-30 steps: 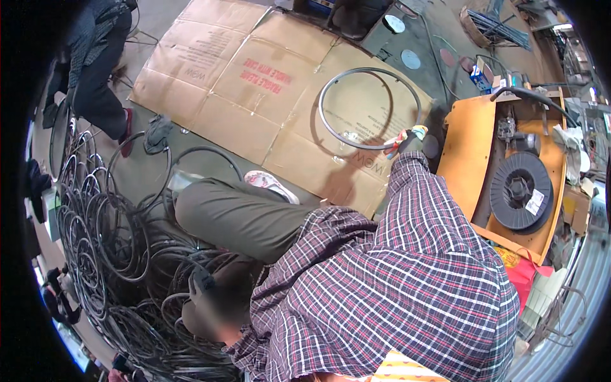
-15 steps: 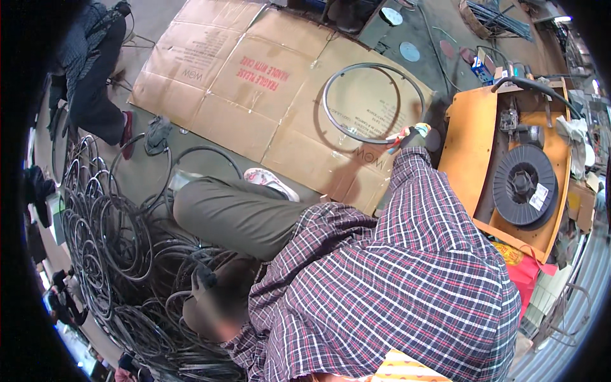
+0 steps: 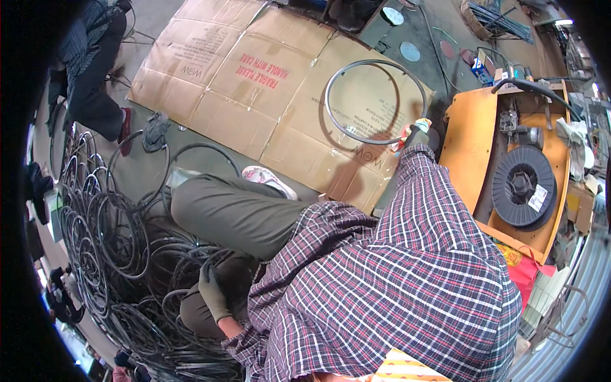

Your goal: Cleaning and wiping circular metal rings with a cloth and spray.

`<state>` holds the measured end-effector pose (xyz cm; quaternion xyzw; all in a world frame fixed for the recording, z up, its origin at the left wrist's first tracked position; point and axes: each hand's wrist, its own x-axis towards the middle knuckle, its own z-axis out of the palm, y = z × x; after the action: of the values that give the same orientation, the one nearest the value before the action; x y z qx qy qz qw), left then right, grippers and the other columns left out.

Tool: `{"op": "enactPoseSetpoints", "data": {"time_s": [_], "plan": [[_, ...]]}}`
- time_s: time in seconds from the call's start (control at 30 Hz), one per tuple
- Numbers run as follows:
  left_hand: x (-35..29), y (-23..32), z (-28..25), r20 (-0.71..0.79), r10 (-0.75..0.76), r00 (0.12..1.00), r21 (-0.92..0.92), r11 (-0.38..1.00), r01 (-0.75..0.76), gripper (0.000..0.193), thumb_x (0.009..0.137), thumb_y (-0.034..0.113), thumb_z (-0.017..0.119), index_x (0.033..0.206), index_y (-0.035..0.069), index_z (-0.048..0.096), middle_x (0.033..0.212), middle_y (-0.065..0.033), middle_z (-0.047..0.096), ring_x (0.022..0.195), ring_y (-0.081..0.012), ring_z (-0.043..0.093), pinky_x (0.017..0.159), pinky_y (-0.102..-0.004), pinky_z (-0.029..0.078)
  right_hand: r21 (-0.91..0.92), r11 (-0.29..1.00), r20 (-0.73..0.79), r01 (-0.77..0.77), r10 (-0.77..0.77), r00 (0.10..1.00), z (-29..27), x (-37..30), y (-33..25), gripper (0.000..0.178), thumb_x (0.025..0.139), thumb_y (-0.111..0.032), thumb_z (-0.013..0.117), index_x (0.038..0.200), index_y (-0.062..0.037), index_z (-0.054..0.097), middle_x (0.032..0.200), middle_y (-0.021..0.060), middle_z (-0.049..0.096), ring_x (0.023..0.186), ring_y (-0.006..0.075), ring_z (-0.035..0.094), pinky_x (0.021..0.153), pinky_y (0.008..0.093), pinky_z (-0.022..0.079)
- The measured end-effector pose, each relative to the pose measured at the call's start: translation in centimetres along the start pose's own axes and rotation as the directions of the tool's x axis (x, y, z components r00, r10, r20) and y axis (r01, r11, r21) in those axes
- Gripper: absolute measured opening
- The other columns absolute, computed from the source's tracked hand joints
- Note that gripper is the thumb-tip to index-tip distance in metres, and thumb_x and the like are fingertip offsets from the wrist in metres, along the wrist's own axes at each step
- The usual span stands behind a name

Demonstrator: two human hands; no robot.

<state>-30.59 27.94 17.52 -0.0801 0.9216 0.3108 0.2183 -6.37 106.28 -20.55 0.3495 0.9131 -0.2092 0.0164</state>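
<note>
My right hand (image 3: 417, 135), in a dark glove, is closed around a colourful rag (image 3: 406, 132) at the lower right of a thin grey metal ring (image 3: 329, 109). The ring is tilted over the flattened cardboard (image 3: 254, 121), casting a shadow on it. Small tabs show along its inner side. My left hand (image 3: 215, 294), in an olive glove with dark fingers, is down by my bent knee, beside a large heap of similar dark rings (image 3: 127, 245). Its fingers look stretched out, and I see no ring in them, though the fingertips blend into the dark background.
To the right stands an orange metal case (image 3: 468, 165) holding a black wire spool (image 3: 522, 181). A red bag (image 3: 523, 280) sits below it. A grey cloth (image 3: 155, 132) lies near the ring heap. Another person (image 3: 95, 76) stands at the upper left.
My left hand, blurred before, now shows clearly beside my knee. My right hand has moved slightly right and up with the rag, and the ring has shifted a little with it.
</note>
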Motion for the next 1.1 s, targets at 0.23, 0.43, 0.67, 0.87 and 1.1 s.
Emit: {"op": "enactPoseSetpoints", "data": {"time_s": [0.23,0.43,0.67,0.87,1.1], "plan": [[0.0,-2.1,1.2,0.040,0.011,0.999,-0.116,0.993,-0.006,0.032,0.097,0.014,0.052,0.121,-0.005,0.060,0.114,-0.0165,0.066,0.105,-0.0247,0.062,0.095,-0.0325,0.045,0.109,0.993,0.243,0.041,-0.067,0.968,-3.1,5.3,4.8,0.028,0.095,-0.032,0.049,0.110,-0.0101,0.059,0.106,0.0097,0.057,0.089,0.0359,0.056,0.061,0.0576,0.046],[0.2,-0.6,0.5,0.056,-0.024,0.998,-0.043,0.999,0.026,0.033,0.096,0.014,0.053,0.122,-0.005,0.059,0.115,-0.0174,0.066,0.107,-0.0260,0.062,0.096,-0.0331,0.045,0.859,0.017,0.443,-0.512,0.478,0.759,-6.7,0.5,-8.5,0.027,0.091,-0.019,0.056,0.112,-0.0033,0.060,0.107,0.0096,0.061,0.093,0.0343,0.060,0.063,0.0513,0.051],[0.4,-1.0,0.9,0.064,0.003,0.998,0.027,1.000,-0.005,0.033,0.097,0.015,0.052,0.122,-0.006,0.059,0.118,-0.0200,0.065,0.111,-0.0295,0.062,0.096,-0.0349,0.045,0.984,-0.151,0.007,0.099,0.581,0.814,-19.7,2.9,-23.0,0.019,0.078,0.001,0.072,0.095,-0.0039,0.065,0.080,0.0096,0.063,0.061,0.0261,0.062,0.046,0.0406,0.048],[0.4,-1.3,1.2,0.083,0.051,0.995,0.123,0.991,-0.061,0.032,0.097,0.016,0.052,0.119,-0.005,0.061,0.118,-0.0221,0.065,0.110,-0.0352,0.062,0.094,-0.0381,0.046,0.435,0.846,-0.666,0.310,0.070,0.743,-23.5,2.7,-34.8,0.031,0.079,-0.006,0.071,0.109,-0.0034,0.062,0.086,0.0071,0.064,0.071,0.0203,0.062,0.062,0.0373,0.050],[-0.2,0.0,1.5,0.051,0.043,0.998,0.184,0.982,-0.052,0.031,0.097,0.017,0.053,0.119,-0.004,0.061,0.116,-0.0223,0.065,0.109,-0.0362,0.062,0.094,-0.0382,0.047,0.025,0.999,-0.111,0.035,-0.032,0.993,-6.3,-0.8,-32.6,0.041,0.081,-0.007,0.063,0.121,-0.0130,0.057,0.107,0.0202,0.059,0.092,0.0412,0.064,0.078,0.0497,0.052]]}}
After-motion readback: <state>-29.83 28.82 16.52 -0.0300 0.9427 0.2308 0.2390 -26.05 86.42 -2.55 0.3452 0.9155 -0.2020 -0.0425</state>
